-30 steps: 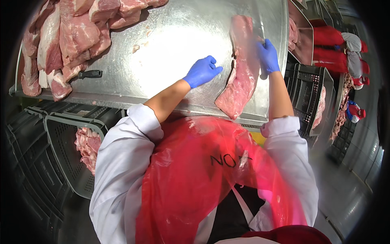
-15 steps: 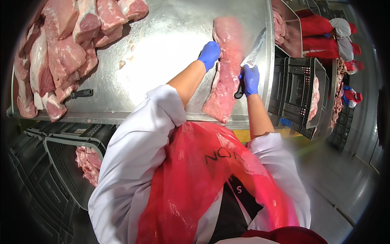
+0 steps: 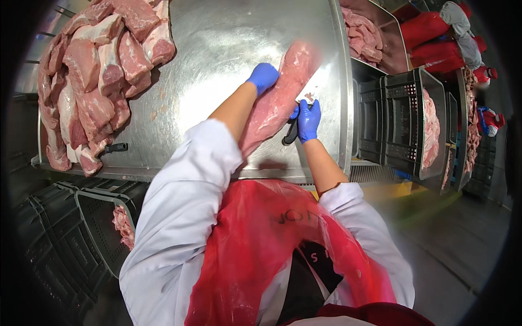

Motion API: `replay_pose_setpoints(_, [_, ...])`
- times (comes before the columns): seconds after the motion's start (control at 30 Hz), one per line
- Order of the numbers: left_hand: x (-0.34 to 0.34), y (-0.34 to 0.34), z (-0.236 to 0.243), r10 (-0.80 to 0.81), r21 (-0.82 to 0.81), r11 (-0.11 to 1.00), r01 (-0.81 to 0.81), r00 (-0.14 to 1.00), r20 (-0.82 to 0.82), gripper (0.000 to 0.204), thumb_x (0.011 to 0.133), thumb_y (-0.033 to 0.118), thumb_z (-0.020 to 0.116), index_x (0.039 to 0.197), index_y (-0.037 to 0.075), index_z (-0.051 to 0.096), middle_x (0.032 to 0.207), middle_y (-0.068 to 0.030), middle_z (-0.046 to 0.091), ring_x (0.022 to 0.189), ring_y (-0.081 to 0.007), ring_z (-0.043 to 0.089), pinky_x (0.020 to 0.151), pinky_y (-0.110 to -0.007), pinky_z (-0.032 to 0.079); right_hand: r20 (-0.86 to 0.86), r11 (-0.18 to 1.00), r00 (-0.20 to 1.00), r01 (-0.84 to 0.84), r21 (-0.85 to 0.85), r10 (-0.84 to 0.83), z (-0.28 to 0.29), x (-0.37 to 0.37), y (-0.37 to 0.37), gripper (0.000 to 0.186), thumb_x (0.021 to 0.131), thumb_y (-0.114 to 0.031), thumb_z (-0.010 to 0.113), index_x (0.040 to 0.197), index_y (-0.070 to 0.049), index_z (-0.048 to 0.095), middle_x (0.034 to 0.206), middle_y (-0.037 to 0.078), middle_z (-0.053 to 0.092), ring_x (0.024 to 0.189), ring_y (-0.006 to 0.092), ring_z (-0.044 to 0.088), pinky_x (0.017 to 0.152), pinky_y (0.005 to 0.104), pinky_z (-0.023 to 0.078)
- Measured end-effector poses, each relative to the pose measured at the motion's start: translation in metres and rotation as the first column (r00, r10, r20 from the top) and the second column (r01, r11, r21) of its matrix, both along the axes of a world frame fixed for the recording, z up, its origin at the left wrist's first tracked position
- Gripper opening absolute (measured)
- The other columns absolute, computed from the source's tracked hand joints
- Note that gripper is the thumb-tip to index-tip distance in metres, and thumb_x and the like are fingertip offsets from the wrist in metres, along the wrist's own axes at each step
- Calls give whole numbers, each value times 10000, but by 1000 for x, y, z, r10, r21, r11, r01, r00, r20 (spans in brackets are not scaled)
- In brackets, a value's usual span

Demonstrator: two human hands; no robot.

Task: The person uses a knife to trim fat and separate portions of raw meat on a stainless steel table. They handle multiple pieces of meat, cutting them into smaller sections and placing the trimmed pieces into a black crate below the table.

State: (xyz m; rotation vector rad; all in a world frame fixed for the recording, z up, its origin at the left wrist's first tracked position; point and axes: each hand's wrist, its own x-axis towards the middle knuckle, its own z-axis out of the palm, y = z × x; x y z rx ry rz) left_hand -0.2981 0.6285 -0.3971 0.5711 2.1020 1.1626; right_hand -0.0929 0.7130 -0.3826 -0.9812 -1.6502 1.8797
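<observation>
In gloved blue, my left hand [image 3: 262,77] grips the left side of a long pink strip of meat [image 3: 280,92], which lies slanted on the steel table [image 3: 201,38], its lower end partly behind my left forearm. My right hand [image 3: 308,120] is closed on a knife with a black handle [image 3: 291,132], held just right of the meat; its pale blade reaches up beside the strip. A heap of raw meat pieces [image 3: 114,70] covers the table's left side, with another black handle [image 3: 117,148] at its lower edge.
A bin of meat [image 3: 361,32] and stacked dark crates [image 3: 402,119] line the right side. Co-workers in red aprons [image 3: 435,49] stand beyond them at the upper right. A crate with meat scraps [image 3: 122,225] sits below the table at my left.
My left hand has moved onto the meat and grips it. The strip has turned into a diagonal, its upper end rightward. My right hand, with the knife, has moved left and down.
</observation>
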Motion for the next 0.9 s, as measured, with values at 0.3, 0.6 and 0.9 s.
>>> replay_pose_setpoints(0.3, [112,-76,88,-252,-553,826,112,950,-185,896,542,438,876,1200,-17,472,1136,-245,592,1074,-412,605,948,-471,492,-27,996,998,-64,-66,62,-12,-1,64,133,1003,-101,542,1087,-13,487,731,57,556,522,134,564,460,284,504])
replay_pose_setpoints(0.6, [122,-114,50,-374,-441,875,-198,299,-878,455,733,252,749,1085,76,520,980,-126,524,879,-295,544,735,-440,424,-67,984,994,-99,-150,90,-6,54,107,154,1019,-132,565,1088,-23,480,720,55,558,502,117,548,447,261,479])
replay_pose_setpoints(0.9, [153,-144,34,-387,-373,922,107,318,-865,276,794,231,720,1015,150,575,944,-90,539,847,-297,545,746,-448,432,-76,997,995,-63,-42,60,13,99,141,164,1003,-125,592,1062,-21,480,701,55,573,492,128,564,420,271,480])
